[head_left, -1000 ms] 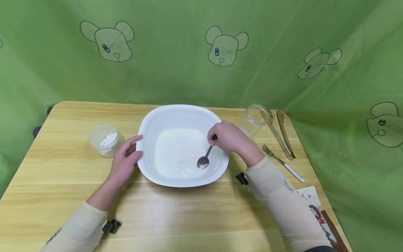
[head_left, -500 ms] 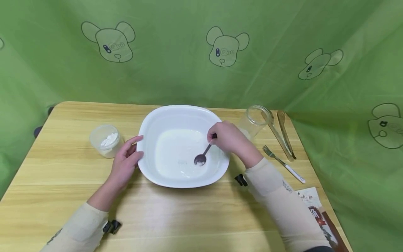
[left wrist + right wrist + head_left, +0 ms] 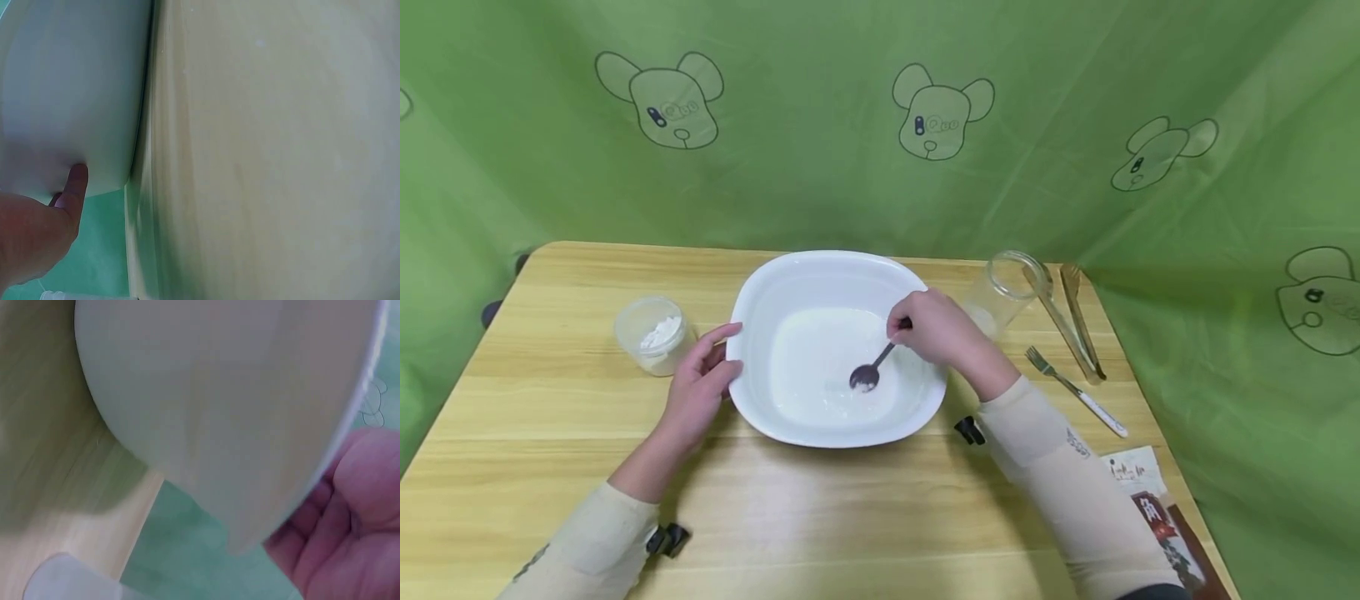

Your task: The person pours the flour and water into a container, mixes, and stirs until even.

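A white basin (image 3: 808, 429) sits on the table, with a pale, wet-looking bottom. My left hand (image 3: 696, 392) holds its left side: fingertips lie at the rim in the head view, and one digit meets the outer wall in the left wrist view. My right hand (image 3: 936, 333) pinches the dark handle of a spoon (image 3: 865, 377), reaching over the basin's right rim. The spoon's bowl points down to the left inside the basin, with a little white stuff on it. In the right wrist view the basin's outer wall (image 3: 206, 425) hides the spoon.
Left of the basin stands a clear tub (image 3: 651, 333) of white powder. A glass jar (image 3: 1000, 292) stands behind my right hand. Wooden-looking tongs (image 3: 1060, 325) and a fork (image 3: 1075, 390) lie to the right. A printed packet (image 3: 1157, 508) lies at the table's right edge.
My right hand has shifted slightly left, and the spoon's bowl has moved left and a little away across the basin. My left hand and the basin stay put.
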Demonstrator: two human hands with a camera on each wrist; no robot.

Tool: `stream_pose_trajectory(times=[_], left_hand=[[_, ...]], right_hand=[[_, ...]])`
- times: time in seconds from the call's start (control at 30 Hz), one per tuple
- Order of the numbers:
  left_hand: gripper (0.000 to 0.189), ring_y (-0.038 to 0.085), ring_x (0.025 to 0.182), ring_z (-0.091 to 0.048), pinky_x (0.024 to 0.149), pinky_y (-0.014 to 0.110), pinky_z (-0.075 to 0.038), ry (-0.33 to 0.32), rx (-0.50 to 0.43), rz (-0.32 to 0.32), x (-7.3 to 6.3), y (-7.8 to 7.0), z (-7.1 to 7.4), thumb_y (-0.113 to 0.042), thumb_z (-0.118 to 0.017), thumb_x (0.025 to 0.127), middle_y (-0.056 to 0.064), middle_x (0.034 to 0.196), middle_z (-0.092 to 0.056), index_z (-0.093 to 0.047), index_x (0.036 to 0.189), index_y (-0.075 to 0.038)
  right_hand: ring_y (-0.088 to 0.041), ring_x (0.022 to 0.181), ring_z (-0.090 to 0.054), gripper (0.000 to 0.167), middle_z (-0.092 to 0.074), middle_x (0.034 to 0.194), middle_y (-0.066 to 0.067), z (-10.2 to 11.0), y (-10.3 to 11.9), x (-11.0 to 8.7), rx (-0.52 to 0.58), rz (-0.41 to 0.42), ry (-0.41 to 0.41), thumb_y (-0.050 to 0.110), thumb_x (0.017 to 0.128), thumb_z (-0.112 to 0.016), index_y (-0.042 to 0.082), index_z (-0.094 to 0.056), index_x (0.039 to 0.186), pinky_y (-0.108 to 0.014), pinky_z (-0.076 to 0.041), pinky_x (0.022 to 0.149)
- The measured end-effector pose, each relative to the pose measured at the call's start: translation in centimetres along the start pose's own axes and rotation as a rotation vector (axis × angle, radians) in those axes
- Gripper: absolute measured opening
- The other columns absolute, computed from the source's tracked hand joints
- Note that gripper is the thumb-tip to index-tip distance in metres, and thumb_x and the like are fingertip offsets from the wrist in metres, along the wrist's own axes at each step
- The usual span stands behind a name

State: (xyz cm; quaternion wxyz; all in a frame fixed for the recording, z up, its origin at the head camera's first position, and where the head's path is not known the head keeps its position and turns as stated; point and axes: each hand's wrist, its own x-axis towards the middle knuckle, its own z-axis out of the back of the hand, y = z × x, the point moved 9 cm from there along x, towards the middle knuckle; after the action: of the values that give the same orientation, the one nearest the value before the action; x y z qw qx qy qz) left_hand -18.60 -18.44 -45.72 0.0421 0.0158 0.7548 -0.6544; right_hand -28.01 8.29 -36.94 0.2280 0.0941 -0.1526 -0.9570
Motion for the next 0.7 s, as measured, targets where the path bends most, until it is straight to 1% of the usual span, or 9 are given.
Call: stream_pose_trajectory(times=[0.1, 0.17, 0.23, 0.3, 0.37, 0.43, 0.5, 0.6, 0.7], left_hand=[[0.052, 0.028, 0.103, -0.063, 0.076, 0.03, -0.059, -0.002, 0.002, 0.003, 0.0, -0.1, -0.1, 0.002, -0.049, 0.097, 0.026, 0.136, -0.052, -0.045, 0.147, -0.006], [0.052, 0.028, 0.103, -0.063, 0.076, 0.03, -0.059, -0.003, 0.004, 0.006, 0.0, -0.1, -0.1, 0.002, -0.049, 0.097, 0.025, 0.137, -0.052, -0.045, 0.147, -0.006], [0.052, 0.028, 0.103, -0.062, 0.076, 0.03, -0.059, -0.004, 0.005, 0.009, 0.0, 0.0, -0.1, 0.002, -0.049, 0.097, 0.025, 0.137, -0.052, -0.045, 0.147, -0.006], [0.052, 0.028, 0.103, -0.062, 0.076, 0.03, -0.059, -0.001, 0.004, 0.008, 0.0, -0.1, -0.1, 0.002, -0.05, 0.097, 0.025, 0.136, -0.052, -0.045, 0.147, -0.006], [0.052, 0.029, 0.104, -0.062, 0.077, 0.03, -0.059, 0.002, 0.002, 0.006, 0.0, -0.1, -0.1, 0.002, -0.05, 0.097, 0.026, 0.136, -0.052, -0.045, 0.147, -0.006], [0.052, 0.029, 0.104, -0.062, 0.077, 0.03, -0.059, 0.003, 0.0, 0.004, 0.0, -0.1, -0.1, 0.002, -0.05, 0.097, 0.026, 0.136, -0.052, -0.045, 0.147, -0.006], [0.051, 0.029, 0.104, -0.062, 0.077, 0.03, -0.059, -0.001, -0.003, 0.003, 0.0, -0.2, -0.1, 0.003, -0.05, 0.097, 0.026, 0.136, -0.052, -0.045, 0.147, -0.006], [0.051, 0.028, 0.104, -0.063, 0.076, 0.03, -0.059, -0.01, -0.009, 0.003, 0.0, -0.1, -0.1, 0.003, -0.05, 0.097, 0.027, 0.135, -0.052, -0.046, 0.147, -0.005], [0.051, 0.026, 0.102, -0.063, 0.074, 0.03, -0.059, -0.016, -0.016, 0.004, 0.0, 0.0, 0.0, 0.003, -0.051, 0.096, 0.028, 0.133, -0.052, -0.047, 0.146, -0.005]], right_hand=[[-0.022, 0.075, -0.058, 0.016, -0.066, 0.078, 0.001, 0.8, -0.3, 0.0, -0.032, -0.042, -0.097, 0.004, 0.091, -0.07, 0.013, -0.074, 0.078, -0.036, -0.049, 0.072], [-0.021, 0.076, -0.059, 0.015, -0.067, 0.079, 0.001, 0.7, 0.1, 0.2, -0.024, -0.013, -0.131, 0.004, 0.091, -0.07, 0.012, -0.075, 0.08, -0.036, -0.05, 0.073], [-0.019, 0.076, -0.06, 0.014, -0.067, 0.078, 0.003, 0.0, 1.0, 0.3, 0.006, 0.041, -0.085, 0.006, 0.092, -0.07, 0.013, -0.075, 0.081, -0.034, -0.051, 0.073], [-0.017, 0.074, -0.059, 0.014, -0.067, 0.076, 0.005, -0.9, 1.8, 0.2, 0.037, 0.085, 0.013, 0.009, 0.092, -0.072, 0.014, -0.075, 0.079, -0.032, -0.051, 0.071], [-0.016, 0.071, -0.058, 0.016, -0.065, 0.072, 0.005, -1.4, 1.9, -0.1, 0.046, 0.082, 0.104, 0.008, 0.09, -0.073, 0.015, -0.073, 0.075, -0.031, -0.05, 0.068], [-0.018, 0.07, -0.056, 0.018, -0.063, 0.071, 0.004, -1.0, 1.3, -0.5, 0.019, 0.031, 0.124, 0.006, 0.089, -0.073, 0.015, -0.071, 0.073, -0.032, -0.049, 0.066], [-0.021, 0.071, -0.057, 0.018, -0.064, 0.072, 0.002, 0.1, 0.3, -0.6, -0.035, -0.032, 0.063, 0.003, 0.087, -0.071, 0.014, -0.072, 0.073, -0.034, -0.05, 0.066], [-0.026, 0.075, -0.06, 0.015, -0.067, 0.078, -0.002, 1.6, -0.7, -0.6, -0.09, -0.1, -0.094, 0.001, 0.088, -0.068, 0.011, -0.075, 0.079, -0.039, -0.051, 0.068], [-0.027, 0.073, -0.06, 0.017, -0.068, 0.078, -0.002, 1.6, -0.4, -0.1, -0.095, -0.064, -0.187, 0.0, 0.089, -0.065, 0.011, -0.075, 0.08, -0.039, -0.051, 0.068]])
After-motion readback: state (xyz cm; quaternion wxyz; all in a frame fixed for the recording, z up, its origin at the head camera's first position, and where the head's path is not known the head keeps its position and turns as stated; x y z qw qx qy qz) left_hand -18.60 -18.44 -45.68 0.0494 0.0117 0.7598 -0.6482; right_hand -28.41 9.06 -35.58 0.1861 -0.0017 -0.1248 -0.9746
